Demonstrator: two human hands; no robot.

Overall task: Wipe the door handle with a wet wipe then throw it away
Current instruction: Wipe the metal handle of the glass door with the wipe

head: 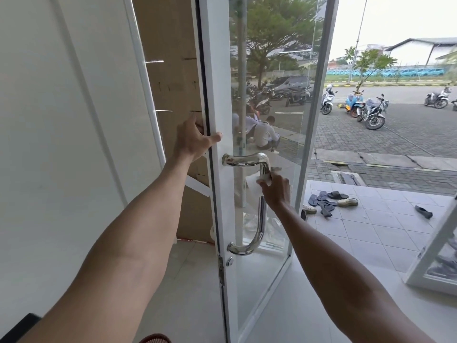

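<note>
Fingers of the right hand (276, 191) are closing around a white wipe (254, 182), pressing it against the upper part of the handle (261, 216), just below its top bend. The wipe is crumpled at the fingertips and is hanging in a loose flap toward the glass. The handle is a polished chrome tube, curving out of the frame at top and bottom and running straight down between; it is mirroring the room. Below its lower foot a small round lock (230, 261) is sitting in the frame.

The left hand (195, 138) is gripping the edge of the door (217, 95) above the handle, thumb lying across the white frame, fingers wrapping behind the dark rubber seal. The door is a white metal frame around clear glass, standing ajar.

Beyond the right forearm, on pale floor tiles, sandals (329, 201) are lying in a loose heap, well apart from the door. Farther out, motorbikes (371, 110) are standing on grey paving. A cardboard-brown panel (170, 58) is showing behind the door's edge.
</note>
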